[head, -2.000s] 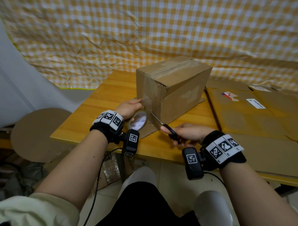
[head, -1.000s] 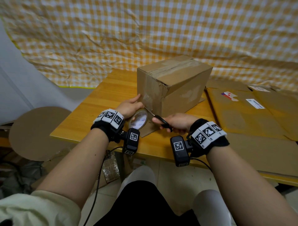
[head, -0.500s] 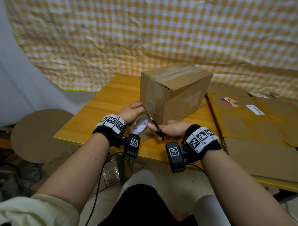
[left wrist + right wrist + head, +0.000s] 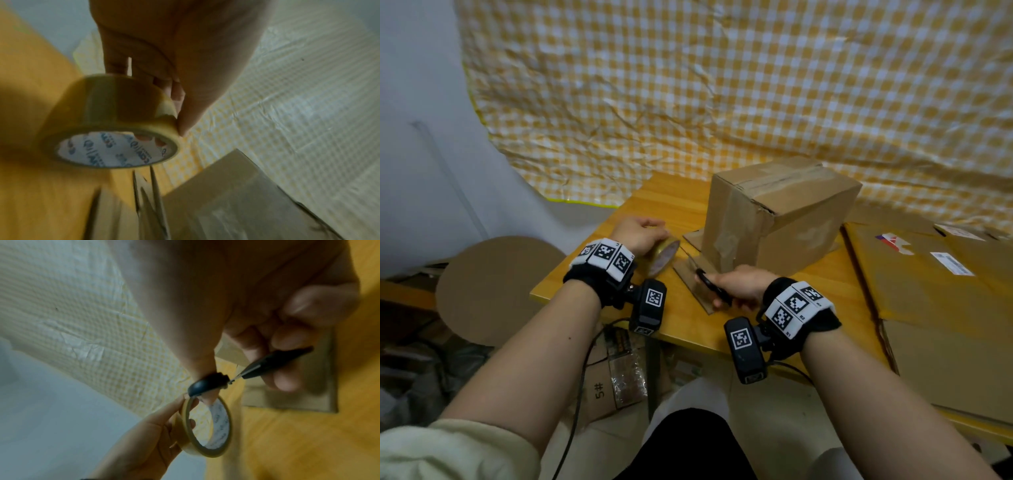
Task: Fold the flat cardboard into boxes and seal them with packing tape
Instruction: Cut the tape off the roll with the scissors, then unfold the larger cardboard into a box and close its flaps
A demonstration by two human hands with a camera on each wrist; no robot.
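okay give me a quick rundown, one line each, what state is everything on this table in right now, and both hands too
Cardboard box: folded up, standing on the table, top seam taped.
Tape roll: held off the box.
Scissors: blades open.
Flat cardboard: unfolded, lying flat on the right.
Left hand: grips the tape roll.
Right hand: holds the scissors.

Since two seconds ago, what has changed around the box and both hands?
The left hand has carried the tape roll left, away from the cardboard box; no tape strip is seen joining them now. The right hand has drawn the scissors back from the box. Both keep their grip; the box stands unmoved.
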